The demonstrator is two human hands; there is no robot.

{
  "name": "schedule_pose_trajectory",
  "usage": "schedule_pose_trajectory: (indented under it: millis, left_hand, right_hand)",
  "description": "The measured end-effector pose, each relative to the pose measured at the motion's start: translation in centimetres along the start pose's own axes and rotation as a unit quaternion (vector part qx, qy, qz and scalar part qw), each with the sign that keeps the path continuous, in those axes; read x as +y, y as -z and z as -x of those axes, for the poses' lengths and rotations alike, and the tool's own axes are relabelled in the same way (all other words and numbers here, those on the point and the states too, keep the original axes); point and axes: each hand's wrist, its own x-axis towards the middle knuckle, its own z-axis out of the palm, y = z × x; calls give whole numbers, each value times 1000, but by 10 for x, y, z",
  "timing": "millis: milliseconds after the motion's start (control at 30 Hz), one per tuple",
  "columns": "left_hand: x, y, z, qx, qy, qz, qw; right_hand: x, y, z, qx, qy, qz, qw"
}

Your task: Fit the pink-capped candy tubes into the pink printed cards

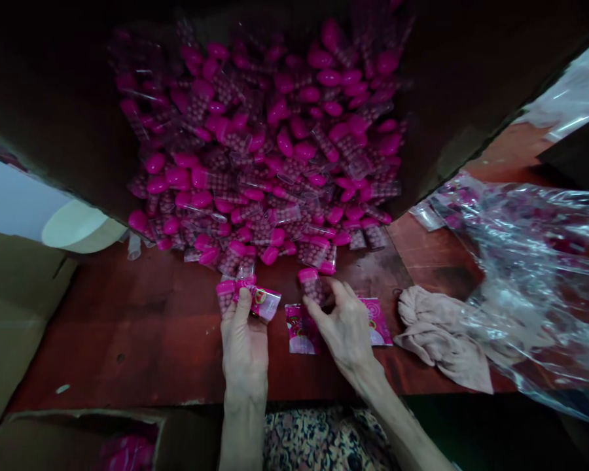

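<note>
My left hand (245, 333) is closed with the thumb on top, holding a pink printed wrapper (266, 303). A pink-capped clear tube of small round beads or candies (226, 298) is also at its fingers. My right hand (343, 320) has its thumb and fingers around another pink-capped tube (310, 285), its cap pointing up and left. Below that hand lie a flat pink printed wrapper (300, 332) and a second one (379, 322), each partly hidden by the hand. Ahead of both hands is a large heap of pink-capped tubes (265, 170).
The heap spills from a big dark carton (436, 104) onto the red tabletop (142, 327). At right are a crumpled beige cloth (436, 327) and clear plastic bags (535, 261). A white bowl (81, 226) stands at left; an opened cardboard box (69, 441) with pink items sits at lower left.
</note>
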Motion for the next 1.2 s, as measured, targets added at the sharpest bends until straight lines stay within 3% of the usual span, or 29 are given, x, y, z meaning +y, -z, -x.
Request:
schedule_pose_trajectory:
  millis: [100, 300, 400, 567, 900, 1200]
  left_hand:
    - [1, -1, -1, 3, -17, 13, 1000]
    - [-6, -6, 1, -8, -40, 3, 999]
    - [-10, -5, 2, -7, -44, -1, 999]
    - [-12, -5, 4, 4, -35, -29, 999]
    - [-16, -14, 10, -33, -26, -37, 998]
    - [-16, -10, 18, -118, 32, -87, 989]
  right_hand:
    - [-16, 18, 11, -9, -27, -106, 994]
    - [-39, 22, 26, 41, 56, -163, 984]
    - [-38, 18, 29, 57, 77, -153, 983]
    - [-32, 18, 33, 35, 105, -148, 983]
    - [-29, 18, 33, 13, 104, -186, 977]
    - [-22, 20, 27, 39, 89, -176, 980]
